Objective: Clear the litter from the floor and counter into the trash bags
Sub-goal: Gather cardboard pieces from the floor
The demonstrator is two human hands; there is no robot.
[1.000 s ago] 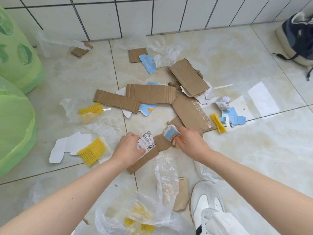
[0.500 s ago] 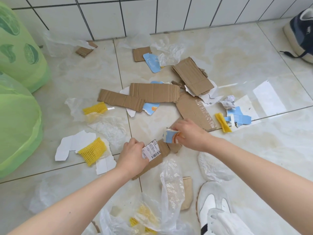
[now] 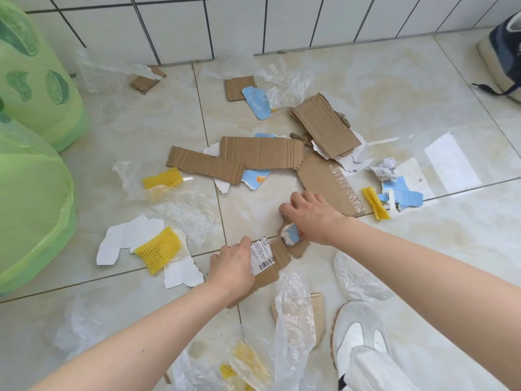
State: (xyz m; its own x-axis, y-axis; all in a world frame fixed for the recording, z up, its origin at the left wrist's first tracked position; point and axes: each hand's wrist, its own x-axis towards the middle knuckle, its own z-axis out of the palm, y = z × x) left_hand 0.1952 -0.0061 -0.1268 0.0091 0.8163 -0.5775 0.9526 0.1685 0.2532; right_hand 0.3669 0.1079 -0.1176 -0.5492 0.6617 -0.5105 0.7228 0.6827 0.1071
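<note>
On tiled floor (image 3: 423,249), left hand (image 3: 232,266) grips labelled cardboard (image 3: 270,263); right hand (image 3: 313,218) pinches blue scrap (image 3: 290,234).

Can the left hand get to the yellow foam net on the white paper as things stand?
Probably not yet: the left hand already holds the labelled cardboard. The yellow foam net lies uncovered just to its left, so the path looks free.

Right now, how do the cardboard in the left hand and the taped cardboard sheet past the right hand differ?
The labelled cardboard strip is narrow, carries a white barcode label, and the left hand grips it. The taped cardboard sheet is broader, has clear tape along one edge, and lies flat on the floor. Both are plain brown corrugated board with torn edges.
</note>
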